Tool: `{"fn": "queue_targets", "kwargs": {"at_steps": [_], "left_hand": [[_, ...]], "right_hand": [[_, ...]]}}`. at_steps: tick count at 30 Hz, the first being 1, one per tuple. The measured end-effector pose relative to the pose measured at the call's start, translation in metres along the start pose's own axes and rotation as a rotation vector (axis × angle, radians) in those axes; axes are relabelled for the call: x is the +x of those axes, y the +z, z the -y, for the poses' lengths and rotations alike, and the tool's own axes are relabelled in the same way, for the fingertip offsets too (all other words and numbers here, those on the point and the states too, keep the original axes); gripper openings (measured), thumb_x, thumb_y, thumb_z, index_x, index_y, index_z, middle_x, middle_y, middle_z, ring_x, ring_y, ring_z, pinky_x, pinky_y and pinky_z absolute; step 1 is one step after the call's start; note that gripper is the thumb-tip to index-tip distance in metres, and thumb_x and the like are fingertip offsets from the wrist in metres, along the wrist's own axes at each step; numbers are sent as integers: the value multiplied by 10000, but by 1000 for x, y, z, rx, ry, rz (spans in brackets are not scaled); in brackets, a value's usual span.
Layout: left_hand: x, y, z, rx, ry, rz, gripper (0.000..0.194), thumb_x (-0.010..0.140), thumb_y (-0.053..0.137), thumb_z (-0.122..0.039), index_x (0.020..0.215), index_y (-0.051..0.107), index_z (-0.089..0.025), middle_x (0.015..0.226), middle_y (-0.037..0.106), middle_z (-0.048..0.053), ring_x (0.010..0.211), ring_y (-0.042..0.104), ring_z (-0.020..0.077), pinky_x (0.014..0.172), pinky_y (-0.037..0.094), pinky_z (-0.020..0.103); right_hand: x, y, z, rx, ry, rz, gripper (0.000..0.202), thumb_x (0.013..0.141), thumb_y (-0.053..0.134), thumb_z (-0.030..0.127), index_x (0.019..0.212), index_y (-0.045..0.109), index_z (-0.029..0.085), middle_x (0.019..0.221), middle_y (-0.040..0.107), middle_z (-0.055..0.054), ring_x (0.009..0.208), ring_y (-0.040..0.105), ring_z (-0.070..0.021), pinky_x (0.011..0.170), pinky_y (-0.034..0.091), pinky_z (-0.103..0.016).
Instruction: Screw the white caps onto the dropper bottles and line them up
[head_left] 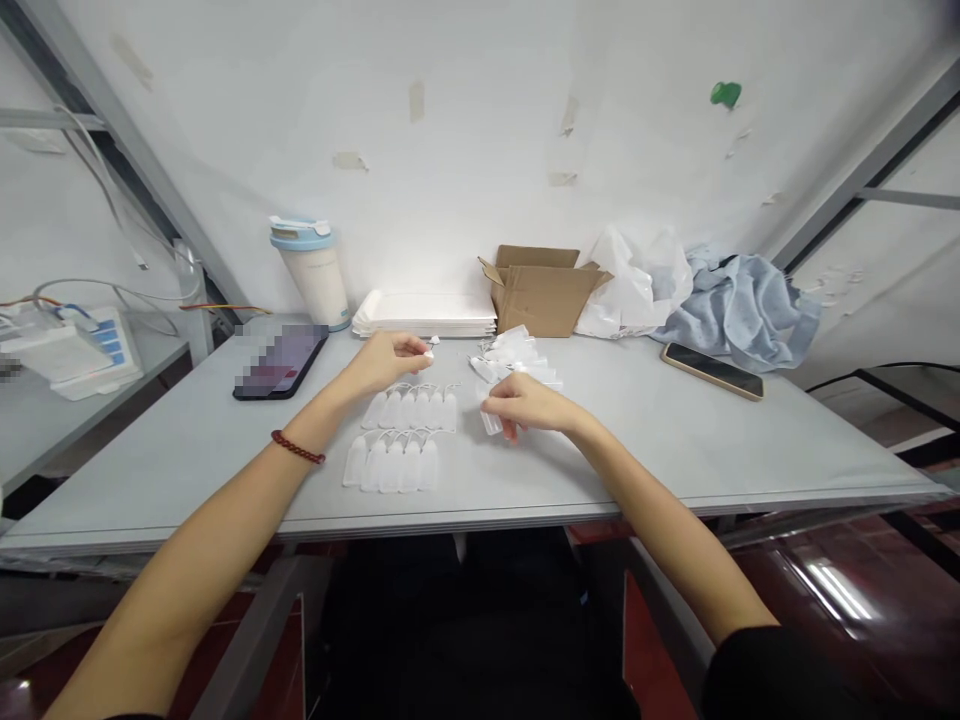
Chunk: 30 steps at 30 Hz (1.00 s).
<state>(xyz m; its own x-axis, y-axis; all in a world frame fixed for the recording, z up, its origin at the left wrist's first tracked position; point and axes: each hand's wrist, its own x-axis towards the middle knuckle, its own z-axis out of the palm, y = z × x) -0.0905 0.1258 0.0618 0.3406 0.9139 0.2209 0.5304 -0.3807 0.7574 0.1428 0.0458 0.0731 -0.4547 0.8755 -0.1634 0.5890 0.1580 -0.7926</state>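
Observation:
My left hand (384,360) is closed in a pinch above the back of the table, with a small white piece (428,357) at its fingertips. Just beyond it lies another tiny white bit with a dark part (435,340). My right hand (525,403) grips a translucent plastic tag (490,421), its fingers partly covering it. Between the hands, flat white tags with thin loops form a back row (411,410) and a front row (399,466). A loose pile of similar translucent pieces (514,350) lies behind my right hand.
Along the wall stand a tumbler (315,275), a stack of white sheets or envelopes (427,315), an open cardboard box (544,300), a white plastic bag (634,285) and a blue cloth (739,310). Phones lie at left (281,362) and right (712,372) on the grey table (637,440).

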Motion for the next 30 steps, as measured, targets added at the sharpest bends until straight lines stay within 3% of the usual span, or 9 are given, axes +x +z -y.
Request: {"fn": "queue_targets", "kwargs": {"at_steps": [4,9,13,18,24,30], "left_hand": [[-7,-2,-15,-518,-111,102,339,623,784,-314,896,684,-141,853,682,50,731,611,153,746,508,325],[-13,4,-24,-783,-84,234,242,668,795,-263,864,718,-145,936,675,63,803,599,141,816,478,321],[-18,14,-35,-829,-44,285,202,688,784,-230,863,715,-157,915,684,49,837,606,149,838,466,327],[-25,21,-45,-819,-9,243,181,689,779,-224,842,707,-159,893,699,43,814,612,155,832,462,333],[-27,24,-44,-760,8,239,196,696,775,-240,852,690,-156,878,702,43,795,623,162,772,471,315],[-25,24,-40,-743,58,228,177,719,757,-246,854,675,-166,895,687,35,818,615,158,784,468,305]], "right_hand": [[4,2,-3,154,-151,-139,207,784,473,205,610,560,136,594,663,-55,574,652,-141,436,428,-182],[6,11,-1,273,-246,-139,140,770,493,200,703,587,121,691,666,-58,622,674,-157,449,444,-191],[8,13,-2,325,-311,-118,97,740,522,190,758,595,129,673,628,-16,577,610,-118,494,461,-207],[7,13,-3,258,-310,-114,111,758,498,186,780,596,139,706,590,0,530,495,-78,501,423,-211],[4,12,1,203,-282,-95,161,774,455,165,743,611,135,633,512,26,501,409,-66,479,336,-208],[5,12,-1,306,-316,-93,118,800,487,177,767,591,133,761,595,-16,515,438,-60,493,370,-219]]}}
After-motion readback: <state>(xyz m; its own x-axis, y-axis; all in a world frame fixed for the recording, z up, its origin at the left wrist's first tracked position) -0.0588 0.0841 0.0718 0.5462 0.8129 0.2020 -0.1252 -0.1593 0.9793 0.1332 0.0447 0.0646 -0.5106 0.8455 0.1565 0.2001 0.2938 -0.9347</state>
